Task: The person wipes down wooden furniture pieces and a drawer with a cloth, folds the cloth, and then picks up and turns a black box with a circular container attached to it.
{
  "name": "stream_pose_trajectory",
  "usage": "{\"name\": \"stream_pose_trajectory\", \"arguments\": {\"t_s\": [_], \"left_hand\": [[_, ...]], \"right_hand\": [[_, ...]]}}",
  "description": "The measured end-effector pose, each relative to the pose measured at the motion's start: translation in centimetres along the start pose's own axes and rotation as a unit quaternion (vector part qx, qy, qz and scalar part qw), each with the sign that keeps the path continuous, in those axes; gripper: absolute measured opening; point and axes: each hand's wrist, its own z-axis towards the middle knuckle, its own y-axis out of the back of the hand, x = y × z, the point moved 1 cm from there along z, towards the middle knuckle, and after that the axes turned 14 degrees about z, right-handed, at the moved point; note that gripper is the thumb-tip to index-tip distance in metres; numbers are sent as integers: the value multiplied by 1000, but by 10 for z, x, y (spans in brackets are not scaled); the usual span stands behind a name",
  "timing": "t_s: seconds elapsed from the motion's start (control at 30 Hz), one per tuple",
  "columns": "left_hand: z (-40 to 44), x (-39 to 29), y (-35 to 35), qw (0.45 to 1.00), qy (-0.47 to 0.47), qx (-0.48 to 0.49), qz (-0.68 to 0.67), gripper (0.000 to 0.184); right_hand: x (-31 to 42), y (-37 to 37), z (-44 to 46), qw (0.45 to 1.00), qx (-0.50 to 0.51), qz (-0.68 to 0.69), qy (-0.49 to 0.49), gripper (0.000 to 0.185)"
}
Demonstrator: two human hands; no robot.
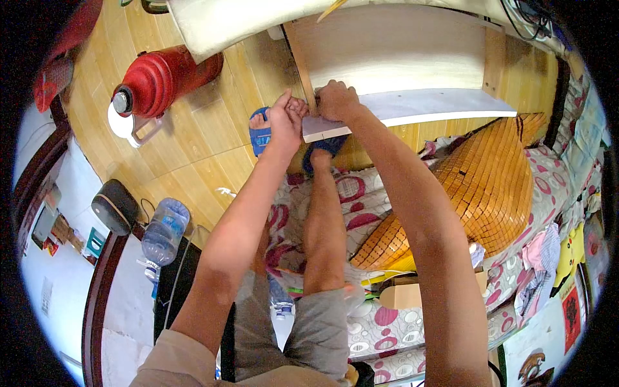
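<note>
On the near side of the wooden frame (400, 106), a bamboo mat (477, 193) drapes over the patterned bed cover (353, 189). At the frame's near left corner, the right hand (336, 101) clasps the side panel (300, 61) close to the white board (454, 104); the left hand (288, 116) curls just beside that corner, thumb raised, and I cannot tell whether it pinches anything. Uneven pressure could skew the joint or nip a finger there, and a slipping grip could drop the board onto the feet by that same corner. Their blue slippers (260, 137) carry white lettering, perhaps "VIP", though the lens bends it. Left of the frame, a red thermos (161, 77) on the floor (222, 122) shows no readable label.
</note>
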Motion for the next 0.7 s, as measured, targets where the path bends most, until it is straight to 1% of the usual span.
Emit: {"name": "stream_pose_trajectory", "arguments": {"t_s": [0.07, 0.1, 0.17, 0.2, 0.27, 0.3, 0.37, 0.4, 0.5, 0.57, 0.6, 0.67, 0.7], "left_hand": [[-12, -4, -17, 998, -6, -5, -60, 29], [-9, -21, -14, 998, -25, -3, -50, 29], [-18, -33, -22, 993, 13, -118, -6, 25], [-16, -29, -22, 993, 17, -115, -10, 25], [-16, -26, -17, 998, -10, -59, 17, 22], [-14, -22, -14, 998, -6, -60, 17, 22], [-9, -19, -9, 999, 20, -45, -16, 21], [-12, -20, -12, 999, 21, -44, -16, 21], [-21, -20, -17, 998, 24, -60, 2, 23], [-24, -19, -17, 999, 5, -36, 2, 24], [-24, -19, -19, 999, 6, -33, 2, 24], [-25, -18, -20, 999, 24, -36, 19, 28], [-27, -19, -23, 999, 26, -36, 21, 28]], "right_hand": [[-3, 2, -7, 1000, -4, 18, 0, 36], [6, 2, 6, 1000, -17, 19, 15, 36], [8, 2, 6, 997, -33, 59, 29, 36], [5, 3, 4, 998, -32, 57, 23, 36], [6, 3, 6, 999, -35, 42, 8, 36], [5, 3, 4, 999, -32, 43, 5, 36], [3, 5, 2, 999, 11, 50, 10, 37], [2, 6, -2, 999, 11, 50, 9, 37], [-3, 6, -10, 998, 9, 59, 26, 36], [-9, 6, -13, 994, 28, 93, 58, 33], [-11, 10, -17, 994, 26, 93, 55, 33], [-14, 14, -26, 986, 46, 117, 109, 30], [-16, 17, -32, 986, 46, 119, 108, 30]]}}
